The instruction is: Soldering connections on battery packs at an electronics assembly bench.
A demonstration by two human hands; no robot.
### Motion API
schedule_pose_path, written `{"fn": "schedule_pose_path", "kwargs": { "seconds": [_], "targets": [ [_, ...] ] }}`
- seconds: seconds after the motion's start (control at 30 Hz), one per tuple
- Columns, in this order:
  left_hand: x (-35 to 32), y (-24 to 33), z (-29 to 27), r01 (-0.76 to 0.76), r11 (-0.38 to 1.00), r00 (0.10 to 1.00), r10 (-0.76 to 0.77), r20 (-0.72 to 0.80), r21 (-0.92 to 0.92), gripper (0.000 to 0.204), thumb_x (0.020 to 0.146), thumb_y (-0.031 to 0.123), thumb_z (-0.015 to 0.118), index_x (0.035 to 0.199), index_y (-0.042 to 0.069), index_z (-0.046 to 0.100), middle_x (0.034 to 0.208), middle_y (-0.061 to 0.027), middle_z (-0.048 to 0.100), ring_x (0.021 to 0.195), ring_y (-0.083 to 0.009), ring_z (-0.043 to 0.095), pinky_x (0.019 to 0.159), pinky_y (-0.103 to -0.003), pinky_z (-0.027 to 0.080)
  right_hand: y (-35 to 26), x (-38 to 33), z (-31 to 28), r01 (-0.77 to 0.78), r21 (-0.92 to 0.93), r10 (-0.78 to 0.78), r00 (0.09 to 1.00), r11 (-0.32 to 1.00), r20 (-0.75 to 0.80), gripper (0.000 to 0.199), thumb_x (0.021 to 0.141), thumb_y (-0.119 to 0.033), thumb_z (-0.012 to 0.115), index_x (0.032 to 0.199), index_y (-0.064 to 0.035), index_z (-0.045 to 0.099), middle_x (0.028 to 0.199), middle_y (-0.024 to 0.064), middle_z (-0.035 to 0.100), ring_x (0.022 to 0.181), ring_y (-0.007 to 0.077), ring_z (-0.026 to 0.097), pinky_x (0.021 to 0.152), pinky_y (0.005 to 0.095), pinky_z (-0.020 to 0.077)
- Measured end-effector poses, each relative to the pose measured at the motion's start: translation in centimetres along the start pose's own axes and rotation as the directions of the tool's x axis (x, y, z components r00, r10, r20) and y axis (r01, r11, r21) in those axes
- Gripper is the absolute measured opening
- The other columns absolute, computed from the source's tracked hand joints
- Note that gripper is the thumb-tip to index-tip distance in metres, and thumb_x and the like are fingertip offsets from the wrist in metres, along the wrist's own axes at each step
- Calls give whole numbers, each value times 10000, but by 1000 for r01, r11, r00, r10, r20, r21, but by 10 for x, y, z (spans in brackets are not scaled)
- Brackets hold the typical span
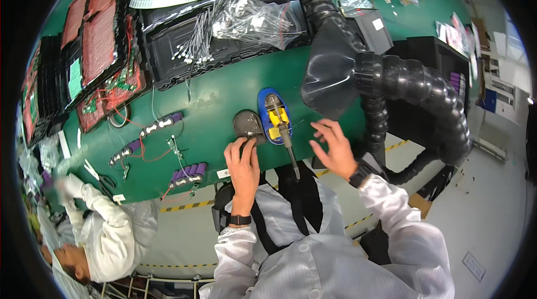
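Observation:
My left hand point(243, 171) rests at the table's near side, its fingers stretched out and their tips against the near rim of a dark round tin point(245, 123). Just right of the tin lies a blue soldering iron stand point(262, 110) with yellow inside it. A soldering iron point(287, 141) lies across the stand, its dark handle end jutting past the table's near edge. My right hand point(335, 151) hovers to the right of the stand, fingers apart and holding nothing. Its thumb is partly hidden.
A black fume hose nozzle point(330, 70) hangs over the right of the green table point(218, 95). Purple battery packs point(189, 174) with loose wires lie left. Black trays point(168, 36) with bagged cables stand behind. A co-worker in white point(114, 237) is at lower left.

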State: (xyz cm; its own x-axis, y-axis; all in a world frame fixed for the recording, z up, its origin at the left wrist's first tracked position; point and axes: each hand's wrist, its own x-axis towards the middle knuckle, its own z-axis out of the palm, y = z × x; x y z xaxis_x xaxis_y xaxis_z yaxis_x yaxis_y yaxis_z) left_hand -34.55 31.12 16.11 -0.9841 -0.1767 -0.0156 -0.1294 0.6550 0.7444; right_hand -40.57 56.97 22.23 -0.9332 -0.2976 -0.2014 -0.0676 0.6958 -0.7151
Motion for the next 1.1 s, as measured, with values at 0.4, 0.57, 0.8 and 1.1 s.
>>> {"fn": "schedule_pose_path", "kwargs": {
  "seconds": [0.4, 0.57, 0.8, 1.1],
  "targets": [
    [-6, 67, -5, -190, 929, 980, 159, -122, -318, 242, 839, -73, 682, 1051, 44, 693, 1065, -144, 625, 993, -367, 604, 869, -469, 497, -155, 69, -192, 180, -860, -227, 971, 477, 77, 985, 693, -203, 930, 1556, -117, 463, 1466, 159, 512, 1386, 357, 483, 1183, 515, 378],
    [0, 104, -1, -219, 844, 973, 225, -47, -489, 214, 845, -75, 671, 1035, 22, 689, 1042, -148, 634, 953, -363, 629, 824, -445, 522, -138, 125, -233, 216, -864, 103, 951, 454, 292, 966, 656, -466, 946, 1435, -59, 545, 1044, 163, 727, 989, 372, 736, 893, 463, 580],
    [15, 139, 14, -58, 727, 998, 61, -20, -684, 327, 905, -26, 695, 1221, 7, 621, 1204, -171, 606, 1080, -344, 636, 942, -433, 530, -119, 152, -247, 263, -719, 161, 872, 643, 463, 803, 635, -456, 923, 1273, -57, 643, 901, 198, 744, 894, 442, 727, 810, 524, 578],
    [84, 178, 25, 184, 54, 977, -118, 177, -981, 541, 974, 101, 790, 1437, -15, 538, 1386, -114, 644, 1279, -180, 602, 1100, -344, 467, -116, 148, -244, 280, -636, 67, 883, 719, 465, 704, 656, -366, 872, 1233, -20, 665, 932, 222, 750, 892, 441, 733, 831, 498, 588]
  ]
}}
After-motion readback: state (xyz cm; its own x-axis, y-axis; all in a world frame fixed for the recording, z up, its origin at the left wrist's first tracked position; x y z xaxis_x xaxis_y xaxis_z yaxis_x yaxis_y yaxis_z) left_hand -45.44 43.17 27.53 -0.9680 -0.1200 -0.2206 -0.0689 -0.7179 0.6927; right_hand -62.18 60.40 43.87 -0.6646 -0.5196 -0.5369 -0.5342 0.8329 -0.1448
